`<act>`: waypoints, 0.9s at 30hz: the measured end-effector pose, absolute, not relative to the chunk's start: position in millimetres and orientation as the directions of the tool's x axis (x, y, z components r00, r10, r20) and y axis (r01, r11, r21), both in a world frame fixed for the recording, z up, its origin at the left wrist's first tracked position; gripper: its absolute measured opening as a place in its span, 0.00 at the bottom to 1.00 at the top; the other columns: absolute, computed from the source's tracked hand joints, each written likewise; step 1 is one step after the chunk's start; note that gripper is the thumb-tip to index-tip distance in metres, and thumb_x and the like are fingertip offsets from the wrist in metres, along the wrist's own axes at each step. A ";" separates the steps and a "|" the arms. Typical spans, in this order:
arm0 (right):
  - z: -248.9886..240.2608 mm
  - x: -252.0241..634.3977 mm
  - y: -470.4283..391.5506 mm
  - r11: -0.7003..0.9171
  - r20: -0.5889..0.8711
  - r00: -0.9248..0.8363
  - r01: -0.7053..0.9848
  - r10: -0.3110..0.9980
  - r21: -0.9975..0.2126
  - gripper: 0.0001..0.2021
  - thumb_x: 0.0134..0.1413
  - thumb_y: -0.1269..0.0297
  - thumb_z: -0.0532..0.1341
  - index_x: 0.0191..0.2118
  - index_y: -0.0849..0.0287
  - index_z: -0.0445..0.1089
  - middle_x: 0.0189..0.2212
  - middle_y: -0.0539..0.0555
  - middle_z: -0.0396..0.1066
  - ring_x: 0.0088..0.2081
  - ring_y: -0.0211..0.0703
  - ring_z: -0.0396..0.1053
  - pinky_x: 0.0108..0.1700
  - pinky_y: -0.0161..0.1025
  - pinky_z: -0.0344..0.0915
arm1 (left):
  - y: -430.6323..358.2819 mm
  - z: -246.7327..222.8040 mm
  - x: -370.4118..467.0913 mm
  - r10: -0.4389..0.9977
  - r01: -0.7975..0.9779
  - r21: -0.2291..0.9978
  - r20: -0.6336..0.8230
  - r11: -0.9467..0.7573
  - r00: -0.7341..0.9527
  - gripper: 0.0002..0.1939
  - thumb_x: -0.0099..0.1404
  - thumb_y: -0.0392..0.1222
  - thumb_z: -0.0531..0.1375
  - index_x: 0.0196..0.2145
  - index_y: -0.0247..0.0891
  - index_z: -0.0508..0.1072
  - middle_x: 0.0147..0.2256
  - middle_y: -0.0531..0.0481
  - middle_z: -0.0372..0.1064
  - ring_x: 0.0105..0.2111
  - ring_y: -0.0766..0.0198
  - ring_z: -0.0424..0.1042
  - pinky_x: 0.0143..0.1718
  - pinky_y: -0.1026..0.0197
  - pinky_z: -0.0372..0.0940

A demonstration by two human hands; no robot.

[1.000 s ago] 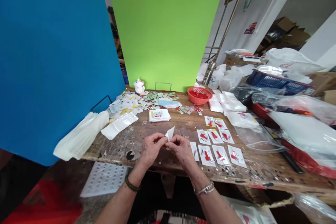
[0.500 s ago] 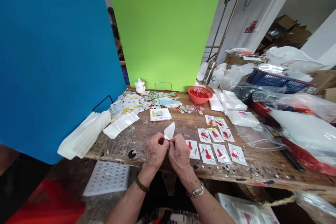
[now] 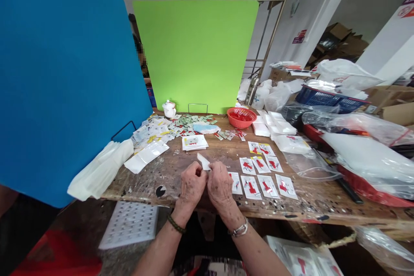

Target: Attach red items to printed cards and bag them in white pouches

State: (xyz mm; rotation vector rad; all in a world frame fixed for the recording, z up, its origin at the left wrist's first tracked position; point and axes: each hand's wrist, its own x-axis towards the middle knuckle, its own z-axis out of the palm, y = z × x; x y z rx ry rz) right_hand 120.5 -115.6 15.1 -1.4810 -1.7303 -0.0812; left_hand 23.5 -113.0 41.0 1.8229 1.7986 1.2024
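Observation:
Near the table's front edge, my left hand and my right hand are side by side, fingers closed on a small white packet that sticks up between them. Right of my right hand lie several white cards with red pieces on them, in rows. A stack of white cards is beyond my hands. Behind it are scattered small green and red cards and a light blue cloth-like piece. My fingertips partly hide the packet's lower edge.
A red basket with red pieces stands at the back. White and yellow packets and a white bundle lie left. Plastic bags and a blue basket crowd the right. Blue and green panels rise behind.
The white packet has tilted over to the left and shows less above my fingers. My hands stay close together on it. The whole view has shifted slightly.

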 end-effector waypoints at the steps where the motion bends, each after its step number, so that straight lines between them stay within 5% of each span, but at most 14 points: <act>1: 17.0 121.4 -116.3 0.339 0.602 0.021 0.810 0.798 -0.478 0.13 0.56 0.76 0.48 0.40 0.60 0.66 0.33 0.57 0.68 0.36 0.46 0.64 0.35 0.38 0.59 | -114.3 42.2 24.3 0.936 0.651 0.738 0.331 -0.178 -0.120 0.08 0.55 0.35 0.55 0.20 0.41 0.63 0.21 0.55 0.65 0.23 0.67 0.63 0.28 0.64 0.56; 5: 24.3 131.5 -113.2 0.458 0.566 -0.073 0.675 0.821 -0.578 0.15 0.54 0.76 0.48 0.42 0.59 0.68 0.36 0.57 0.68 0.36 0.44 0.65 0.38 0.38 0.62 | -121.9 49.8 25.5 0.948 0.638 0.738 0.317 -0.220 -0.040 0.08 0.55 0.35 0.57 0.19 0.41 0.65 0.20 0.55 0.66 0.22 0.68 0.63 0.28 0.64 0.57; 8: 26.0 141.9 -105.5 0.388 0.533 0.091 0.584 0.841 -0.713 0.12 0.52 0.74 0.48 0.34 0.58 0.69 0.31 0.55 0.67 0.35 0.44 0.65 0.38 0.39 0.62 | -125.4 50.3 22.8 0.964 0.511 0.831 0.265 -0.219 -0.017 0.08 0.56 0.40 0.58 0.21 0.40 0.68 0.20 0.55 0.66 0.23 0.68 0.65 0.28 0.65 0.60; 10: 25.4 145.4 -101.1 0.291 0.406 0.232 0.407 0.884 -0.866 0.08 0.52 0.68 0.51 0.31 0.58 0.68 0.28 0.53 0.67 0.32 0.43 0.65 0.36 0.39 0.63 | -123.1 45.5 20.1 0.968 0.300 0.944 0.190 -0.135 -0.161 0.07 0.57 0.45 0.60 0.30 0.39 0.72 0.25 0.54 0.69 0.24 0.68 0.67 0.28 0.65 0.63; 12: 24.5 144.6 -99.2 0.185 0.207 0.244 0.112 0.947 -0.976 0.07 0.49 0.61 0.57 0.29 0.59 0.67 0.24 0.50 0.67 0.27 0.40 0.63 0.31 0.37 0.63 | -117.4 38.7 17.3 0.947 0.003 1.000 0.025 -0.025 -0.320 0.17 0.54 0.47 0.63 0.41 0.39 0.70 0.33 0.51 0.71 0.26 0.68 0.69 0.28 0.64 0.66; 15: 24.7 140.6 -100.7 0.032 0.003 0.105 -0.275 0.994 -0.961 0.12 0.40 0.56 0.65 0.29 0.59 0.68 0.21 0.47 0.67 0.22 0.37 0.62 0.25 0.35 0.62 | -107.5 32.4 12.7 0.956 -0.365 0.923 -0.208 0.122 -0.205 0.24 0.49 0.46 0.68 0.42 0.38 0.68 0.33 0.50 0.71 0.25 0.68 0.70 0.25 0.63 0.67; 17: 26.4 140.5 -102.4 -0.012 -0.057 0.107 -0.383 0.993 -0.924 0.16 0.33 0.56 0.69 0.28 0.60 0.68 0.20 0.46 0.68 0.20 0.35 0.60 0.21 0.33 0.60 | -103.6 33.6 8.9 0.950 -0.467 0.873 -0.251 0.140 -0.184 0.23 0.45 0.44 0.70 0.38 0.36 0.69 0.27 0.53 0.69 0.21 0.71 0.67 0.24 0.65 0.67; 20: 29.4 144.8 -104.0 -0.035 -0.099 0.128 -0.432 0.987 -0.901 0.18 0.28 0.58 0.71 0.28 0.60 0.69 0.21 0.46 0.69 0.19 0.34 0.60 0.17 0.31 0.58 | -102.4 39.9 3.3 0.910 -0.502 0.859 -0.282 0.100 -0.303 0.26 0.43 0.42 0.72 0.41 0.39 0.70 0.28 0.53 0.71 0.24 0.69 0.70 0.25 0.64 0.69; 22: 29.8 147.1 -104.6 -0.062 -0.097 0.056 -0.439 0.994 -0.896 0.18 0.29 0.58 0.71 0.30 0.59 0.70 0.21 0.46 0.69 0.19 0.35 0.60 0.17 0.31 0.57 | -102.8 42.5 0.5 0.938 -0.491 0.856 -0.288 0.163 -0.191 0.28 0.42 0.41 0.72 0.42 0.38 0.71 0.31 0.50 0.73 0.27 0.64 0.73 0.25 0.62 0.69; 24: 28.4 147.5 -104.8 -0.044 -0.058 0.024 -0.379 0.998 -0.924 0.14 0.32 0.59 0.70 0.28 0.60 0.70 0.20 0.46 0.68 0.20 0.34 0.60 0.19 0.31 0.58 | -102.8 41.8 -1.7 0.961 -0.422 0.885 -0.259 0.197 -0.094 0.25 0.39 0.39 0.72 0.37 0.34 0.73 0.29 0.48 0.74 0.23 0.64 0.71 0.19 0.66 0.66; 27: 24.5 145.2 -103.3 0.061 0.039 0.115 -0.190 0.993 -0.980 0.09 0.35 0.62 0.67 0.23 0.60 0.69 0.18 0.45 0.65 0.21 0.32 0.59 0.21 0.29 0.57 | -103.0 38.2 -4.0 0.958 -0.298 0.946 -0.192 0.123 -0.213 0.17 0.38 0.36 0.72 0.29 0.31 0.74 0.21 0.52 0.71 0.16 0.70 0.64 0.12 0.70 0.56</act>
